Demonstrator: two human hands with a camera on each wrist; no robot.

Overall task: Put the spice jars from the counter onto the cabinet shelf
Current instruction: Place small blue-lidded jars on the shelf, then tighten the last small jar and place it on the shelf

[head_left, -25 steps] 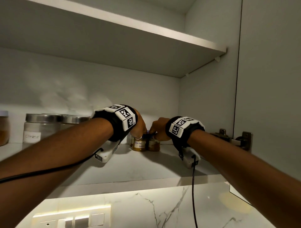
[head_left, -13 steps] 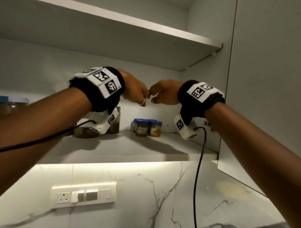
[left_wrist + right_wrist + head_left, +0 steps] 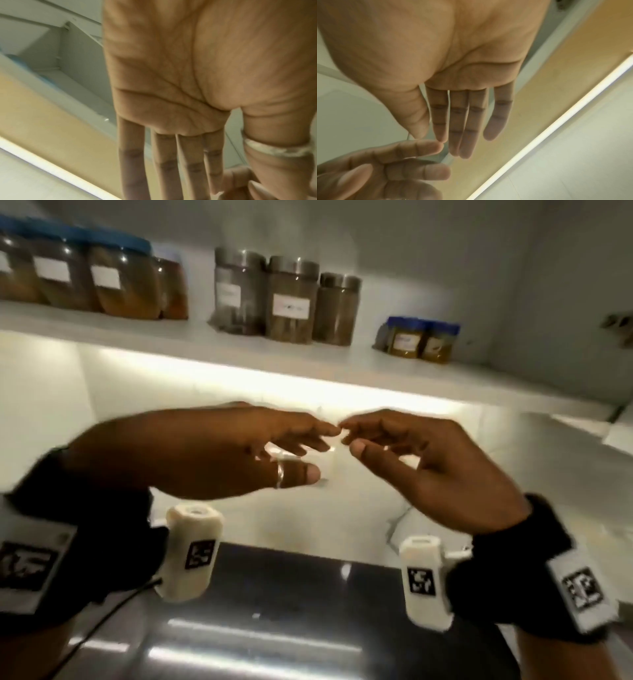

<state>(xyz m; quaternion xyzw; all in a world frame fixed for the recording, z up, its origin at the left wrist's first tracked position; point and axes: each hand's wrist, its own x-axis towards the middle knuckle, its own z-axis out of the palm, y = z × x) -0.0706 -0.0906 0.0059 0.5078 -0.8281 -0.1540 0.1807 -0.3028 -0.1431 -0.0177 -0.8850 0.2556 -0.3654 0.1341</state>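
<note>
Two small blue-lidded spice jars [image 3: 419, 340] stand side by side at the right end of the cabinet shelf [image 3: 239, 350]. Both hands hang below the shelf, empty, with fingertips almost meeting. My left hand [image 3: 301, 446] has straight relaxed fingers and a ring on the thumb. My right hand [image 3: 356, 436] mirrors it, fingers loosely extended. The left wrist view shows the left hand [image 3: 171, 162] as an open palm with nothing in it. In the right wrist view the right hand [image 3: 462, 128] is likewise open and bare.
Three steel-lidded jars [image 3: 287, 299] stand mid-shelf and several larger blue-lidded jars [image 3: 89, 275] at the left. A lit strip [image 3: 239, 374] runs under the shelf. A dark glossy counter [image 3: 274, 628] lies below the hands. A door hinge [image 3: 616, 323] sits at the far right.
Both hands let go of the two small jars on the shelf, lifted away, and have dropped below the shelf edge. The head view has tilted down toward the counter.
</note>
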